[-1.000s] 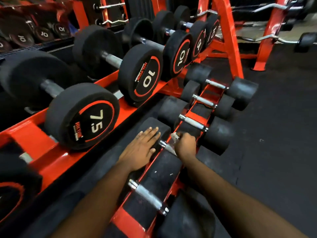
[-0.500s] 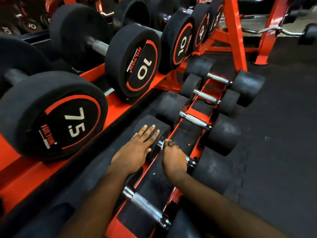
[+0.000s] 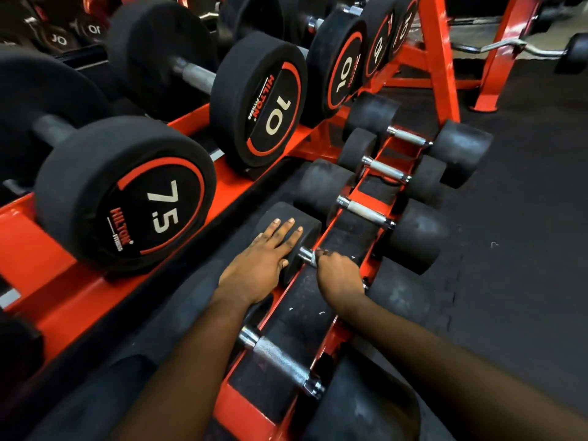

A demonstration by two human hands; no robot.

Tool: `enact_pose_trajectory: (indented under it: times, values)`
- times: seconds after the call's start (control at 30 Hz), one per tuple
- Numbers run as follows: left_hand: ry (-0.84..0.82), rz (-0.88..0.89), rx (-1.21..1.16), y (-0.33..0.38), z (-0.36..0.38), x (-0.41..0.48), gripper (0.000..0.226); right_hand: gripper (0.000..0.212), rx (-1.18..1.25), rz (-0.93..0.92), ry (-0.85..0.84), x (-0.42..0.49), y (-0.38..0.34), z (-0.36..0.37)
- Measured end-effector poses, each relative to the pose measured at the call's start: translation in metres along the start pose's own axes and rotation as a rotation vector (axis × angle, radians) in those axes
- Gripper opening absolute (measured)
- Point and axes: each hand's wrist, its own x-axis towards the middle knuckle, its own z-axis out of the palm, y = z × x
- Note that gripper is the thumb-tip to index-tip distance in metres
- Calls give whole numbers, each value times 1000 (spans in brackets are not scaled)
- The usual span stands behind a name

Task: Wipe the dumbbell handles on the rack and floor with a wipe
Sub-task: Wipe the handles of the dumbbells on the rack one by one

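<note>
Low on red steel rack: left hand stays spread on black rubber dumbbell head; right hand still clamps white wipe round chrome handle.

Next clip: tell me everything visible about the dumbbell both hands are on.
The dumbbell lies level across the low red rack, second nearest of those in view. Two black, rubbery, dust-scuffed heads join a chrome bar, of which only the left collar shows. The left hand rests flat on the left head. The right hand curls round the bar with a white wipe, only a scrap of it showing.
</note>
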Motion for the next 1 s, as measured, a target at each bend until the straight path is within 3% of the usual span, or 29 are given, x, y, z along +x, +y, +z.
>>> enact_pose_trajectory:
  times: [0.17, 0.4, 0.53, 0.67, 0.8, 0.9, 1.0]
  values:
    - [1, -7, 4, 3, -2, -1, 73, 32, -200, 40, -104, -26, 19, -8]
    - [-2, -20, 5, 4, -4, -1, 73, 27, -110, 69, 25, -6, -17, 7]
    - [11, -12, 11, 3, -4, 0, 73, 29, -393, -15, -74, -31, 8, -6]
    - [30, -5, 14, 5, -4, -1, 72, 27, -463, -24, -223, -7, 27, -23]
    - [29, -16, 10, 3, -1, 0, 72, 38, -246, 163, -461, 31, 33, -19]
    - [33, -9, 12, 1, 1, 1, 73, 41, 22, 298, -500, 46, 35, -11]
    - [42, -6, 5, 0, 2, 1, 73, 40, 391, 296, -525, 59, 23, -12]
